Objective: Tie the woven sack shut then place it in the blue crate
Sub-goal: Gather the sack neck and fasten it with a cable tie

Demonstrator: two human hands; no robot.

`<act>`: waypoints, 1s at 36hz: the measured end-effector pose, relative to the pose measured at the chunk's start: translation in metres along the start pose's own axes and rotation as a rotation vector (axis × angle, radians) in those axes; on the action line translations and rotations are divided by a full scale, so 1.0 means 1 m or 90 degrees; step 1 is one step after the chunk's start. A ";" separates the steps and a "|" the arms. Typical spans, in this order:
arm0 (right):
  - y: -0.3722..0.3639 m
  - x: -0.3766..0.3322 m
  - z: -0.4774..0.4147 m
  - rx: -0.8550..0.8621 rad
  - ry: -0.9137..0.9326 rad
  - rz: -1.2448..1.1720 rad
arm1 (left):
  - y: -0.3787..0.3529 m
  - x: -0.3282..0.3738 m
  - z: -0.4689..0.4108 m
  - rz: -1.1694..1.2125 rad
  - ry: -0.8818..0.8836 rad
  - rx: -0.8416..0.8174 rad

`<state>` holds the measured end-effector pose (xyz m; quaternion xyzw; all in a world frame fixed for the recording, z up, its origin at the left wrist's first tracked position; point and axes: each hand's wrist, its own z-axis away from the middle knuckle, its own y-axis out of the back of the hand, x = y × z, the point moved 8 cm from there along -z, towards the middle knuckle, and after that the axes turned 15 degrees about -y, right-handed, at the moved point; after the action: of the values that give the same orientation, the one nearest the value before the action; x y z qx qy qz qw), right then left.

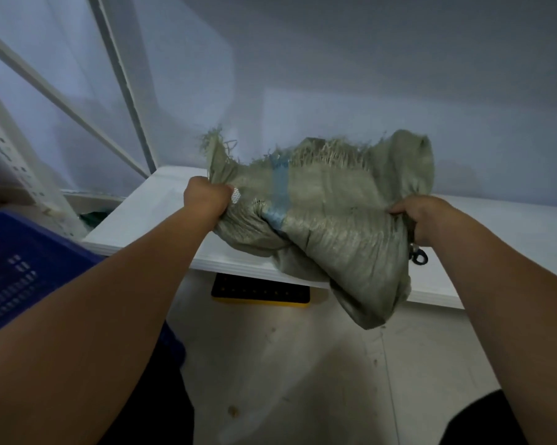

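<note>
Over the front edge of the white surface (161, 220), the woven sack (335, 220) is held up between both hands. Mouth not tied: frayed top edge is loose, pointing up toward the wall. Left grip (206, 195) clenched around a bunched fold at the sack's left side. Right grip (415, 216) grasping the sack's right edge; a dark clip (419, 256) hangs just below it. Sack's lower end droops past the surface edge. Blue crate (17, 268) sits low left, well apart from the sack. Black-and-yellow slab (261, 292) lies on the floor under the surface.
</note>
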<state>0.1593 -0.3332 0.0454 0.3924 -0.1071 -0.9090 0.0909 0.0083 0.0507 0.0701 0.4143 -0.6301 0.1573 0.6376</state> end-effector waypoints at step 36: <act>-0.180 -0.058 0.197 0.140 0.739 0.546 | -0.059 0.111 0.062 0.710 0.013 -0.152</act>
<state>0.0398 -0.1219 0.1698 0.7418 -0.2764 -0.4229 0.4410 0.0270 -0.0660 0.1457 -0.0572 -0.7606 0.4019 0.5067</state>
